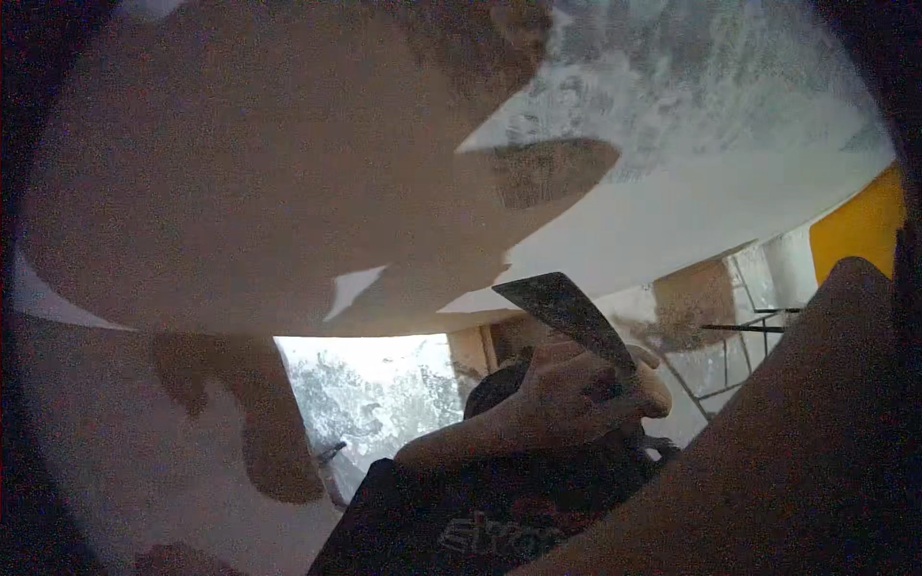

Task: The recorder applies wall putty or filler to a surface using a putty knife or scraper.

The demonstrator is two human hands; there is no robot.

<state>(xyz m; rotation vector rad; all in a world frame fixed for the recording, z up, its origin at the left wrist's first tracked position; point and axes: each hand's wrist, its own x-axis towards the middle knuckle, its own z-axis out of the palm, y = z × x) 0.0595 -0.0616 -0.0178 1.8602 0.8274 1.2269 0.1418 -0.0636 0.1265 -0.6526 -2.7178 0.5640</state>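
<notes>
In front of my dark shirt, my left hand (586, 394) is closed around a putty knife (567, 312). Its flat, dark blade widens toward the upper left, and the handle is mostly hidden by my fingers. The blade's broad end overlaps the lower edge of a large whitish surface (672, 216) in the picture; whether they touch I cannot tell. Grey, patchy smears cover the upper right of that surface, and a wide brown shadow lies over its left part. My bare right arm (749, 413) rises from the lower edge toward the right, its hand outside the picture.
Below the whitish surface is a brightly lit, blotchy grey-white patch (375, 394). Thin black bars (749, 327) and dark lines stand at the right, behind my right arm. An orange-yellow panel (860, 226) is at the far right. Another pale surface (192, 470) with shadows fills the lower left.
</notes>
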